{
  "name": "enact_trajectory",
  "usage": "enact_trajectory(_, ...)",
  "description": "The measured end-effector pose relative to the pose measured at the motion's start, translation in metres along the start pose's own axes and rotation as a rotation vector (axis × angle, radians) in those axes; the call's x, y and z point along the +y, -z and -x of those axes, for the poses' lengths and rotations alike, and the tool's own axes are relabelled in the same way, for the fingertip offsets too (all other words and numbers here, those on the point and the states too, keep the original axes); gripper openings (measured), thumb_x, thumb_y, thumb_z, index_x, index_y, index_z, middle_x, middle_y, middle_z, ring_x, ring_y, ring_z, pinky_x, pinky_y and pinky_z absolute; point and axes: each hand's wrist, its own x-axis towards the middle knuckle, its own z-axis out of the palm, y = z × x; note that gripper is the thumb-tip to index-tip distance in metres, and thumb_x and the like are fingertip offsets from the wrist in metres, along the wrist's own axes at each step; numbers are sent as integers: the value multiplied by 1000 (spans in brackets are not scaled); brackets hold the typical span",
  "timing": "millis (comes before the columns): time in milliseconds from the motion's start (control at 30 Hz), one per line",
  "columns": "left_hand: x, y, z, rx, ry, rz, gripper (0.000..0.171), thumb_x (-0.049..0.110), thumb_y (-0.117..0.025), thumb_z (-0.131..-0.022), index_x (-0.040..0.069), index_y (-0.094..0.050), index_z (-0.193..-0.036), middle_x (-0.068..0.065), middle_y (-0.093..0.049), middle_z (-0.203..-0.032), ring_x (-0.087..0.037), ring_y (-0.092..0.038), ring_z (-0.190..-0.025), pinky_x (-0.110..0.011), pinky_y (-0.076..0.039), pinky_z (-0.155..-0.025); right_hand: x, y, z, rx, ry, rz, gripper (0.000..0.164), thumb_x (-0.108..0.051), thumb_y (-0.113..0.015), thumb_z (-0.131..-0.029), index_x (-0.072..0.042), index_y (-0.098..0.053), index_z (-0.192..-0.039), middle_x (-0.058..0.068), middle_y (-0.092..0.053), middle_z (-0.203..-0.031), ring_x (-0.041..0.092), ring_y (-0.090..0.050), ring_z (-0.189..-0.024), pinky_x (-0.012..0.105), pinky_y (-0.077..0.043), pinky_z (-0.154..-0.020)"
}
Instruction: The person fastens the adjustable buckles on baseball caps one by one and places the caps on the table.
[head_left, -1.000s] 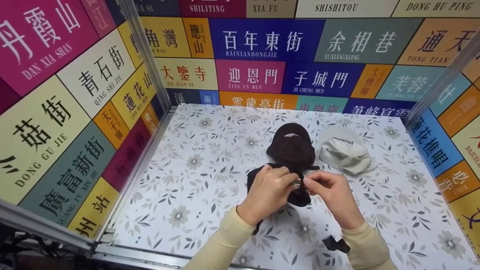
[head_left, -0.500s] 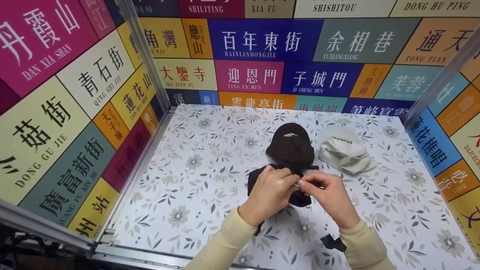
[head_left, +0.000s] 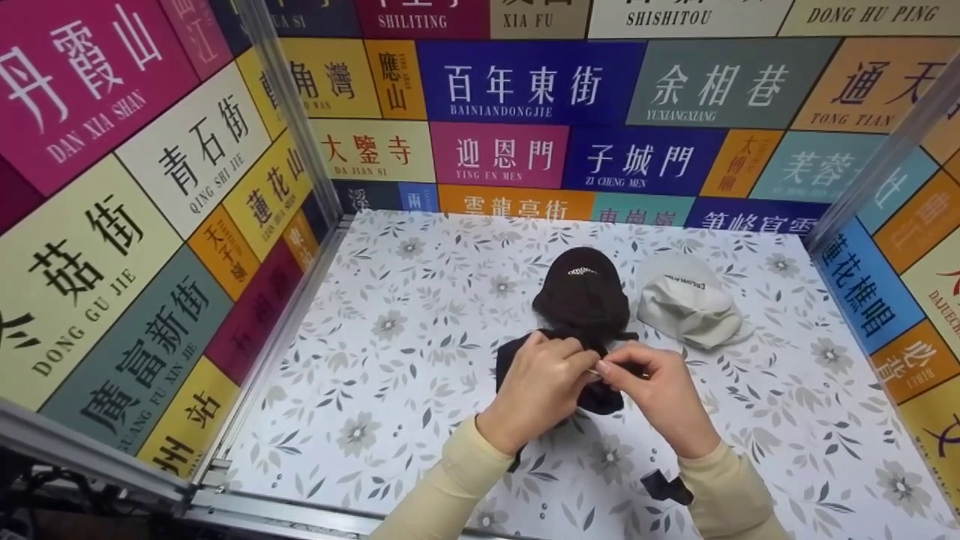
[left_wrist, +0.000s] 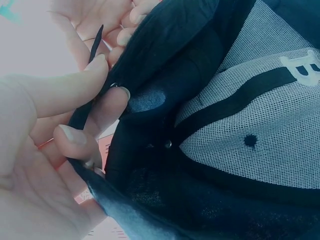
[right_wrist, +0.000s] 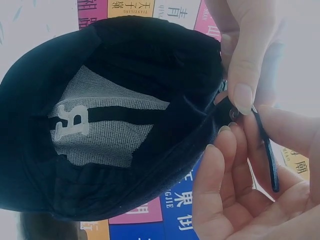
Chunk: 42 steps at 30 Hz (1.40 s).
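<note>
A dark baseball cap is between both hands, its mesh lining and a white letter facing the wrist cameras. My left hand pinches the cap's back adjustment strap beside a small metal fastener, thumb against fingers. Close against it, my right hand has thumb and fingertips at the same strap. The strap's loose tail sticks out past the fingers in the right wrist view. In the head view, the left hand covers much of the cap.
Just behind the held cap sits a black cap with white lettering. To its right lies a pale grey cap. A small black object shows by the right sleeve. Sign-printed panels and metal posts border the flower-patterned table.
The right hand has moved slightly left, bringing its fingertips up against the left hand's at the strap. Over the last half second both hands stay nearly still.
</note>
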Motion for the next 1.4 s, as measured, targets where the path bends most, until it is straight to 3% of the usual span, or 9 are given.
enact_trajectory(233, -3, 1, 0, 0, 1, 11, 11, 26, -65, -83, 17, -67, -88, 8, -53, -74, -10, -52, -63, -28, -31, -59, 17, 4, -2, -1, -18, 1, 8, -14, -68, -81, -7, -69, -83, 12, -62, -80, 24, -58, -71, 30, -50, -63)
enact_trajectory(600, -8, 1, 3, 6, -1, 7, 10, 19, -67, -80, 15, -67, -88, 6, -54, -75, -10, -53, -64, -29, -32, -59, -8, 5, 0, 17, -11, 34, 11, -10, -67, -81, 0, -66, -81, 16, -58, -74, 23, -54, -66, 28, -47, -60)
enact_trajectory(1067, -6, 3, 5, -16, 4, 12, 9, 19, -67, -80, 15, -67, -89, 6, -53, -75, -11, -52, -63, -29, -32, -59, -6, 3, 1, -3, -35, 33, 11, -11, -67, -81, -1, -67, -84, 15, -61, -79, 24, -57, -72, 28, -48, -64)
enact_trajectory(1400, 0, 2, 4, -24, -21, 4, 8, 22, -62, -84, 15, -65, -86, 6, -51, -73, -13, -51, -61, -30, -32, -60, -10, -2, -2, -47, 40, 90, 7, -9, -71, -78, -4, -69, -83, 10, -63, -85, 25, -58, -81, 26, -46, -68)
